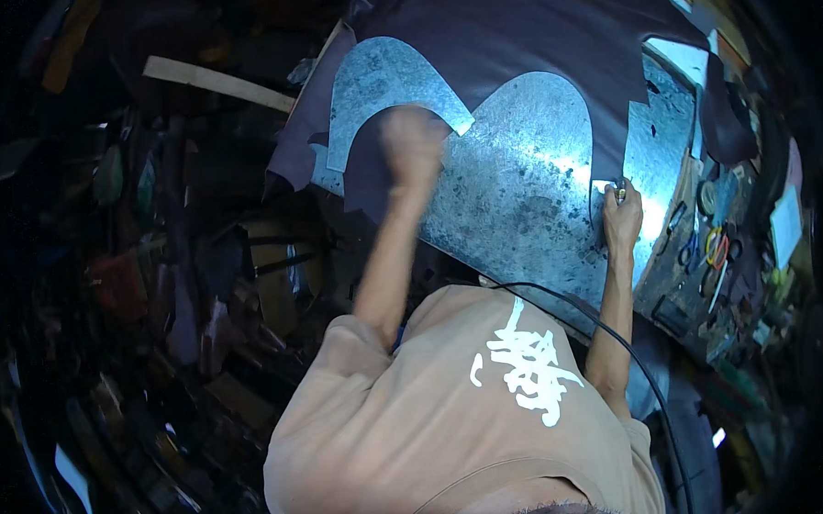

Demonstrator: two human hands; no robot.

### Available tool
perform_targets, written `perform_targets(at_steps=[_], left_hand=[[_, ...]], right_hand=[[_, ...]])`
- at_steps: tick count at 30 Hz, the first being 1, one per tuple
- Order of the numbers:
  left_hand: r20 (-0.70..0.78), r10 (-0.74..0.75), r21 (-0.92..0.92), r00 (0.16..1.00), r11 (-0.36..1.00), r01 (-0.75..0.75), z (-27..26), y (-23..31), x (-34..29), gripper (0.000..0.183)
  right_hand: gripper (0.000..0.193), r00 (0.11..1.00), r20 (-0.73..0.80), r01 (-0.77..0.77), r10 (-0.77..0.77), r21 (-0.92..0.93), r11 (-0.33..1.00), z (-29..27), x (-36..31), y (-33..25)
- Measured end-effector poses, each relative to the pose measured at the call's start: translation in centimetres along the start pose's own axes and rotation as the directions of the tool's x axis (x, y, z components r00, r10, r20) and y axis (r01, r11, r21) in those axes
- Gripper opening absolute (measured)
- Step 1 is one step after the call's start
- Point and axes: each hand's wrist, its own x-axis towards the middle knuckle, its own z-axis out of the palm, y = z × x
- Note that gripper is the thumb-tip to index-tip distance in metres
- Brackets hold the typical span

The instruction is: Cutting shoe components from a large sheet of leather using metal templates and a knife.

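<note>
Dark brown leather (530, 31) covers the far part of a shiny, speckled metal work surface (519, 188), with a rounded arch cut out of its near edge. A grey U-shaped template (380, 64) lies over the leather at the left. My left hand (413, 145) is inside the template's curve, smeared by motion, so its fingers cannot be made out. By a narrow hanging strip of leather at the right, my right hand (622, 218) is closed around a small knife-like tool (621, 193); most of it is hidden in the fingers.
On the bench at the right lie scissors with orange and yellow handles (716, 248), dark-handled scissors (689, 249) and a tape roll (706, 198). A pale wooden strip (220, 83) juts out at the far left. A black cable (631, 348) runs past my right arm.
</note>
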Motion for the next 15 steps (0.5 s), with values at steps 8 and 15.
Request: perform_targets(at_steps=[8,15], left_hand=[[0.213,-0.547,0.37,0.809,0.812,0.451,-3.7,-14.2,1.5,0.087],[0.327,-0.393,0.16,0.859,0.92,0.359,-3.9,-19.8,3.6,0.081]], right_hand=[[0.052,0.991,-0.12,-0.071,0.055,-0.134,0.988,1.7,-1.2,-3.3],[0.063,0.938,-0.301,-0.215,0.173,-0.113,0.97,4.4,-0.6,-3.1]])
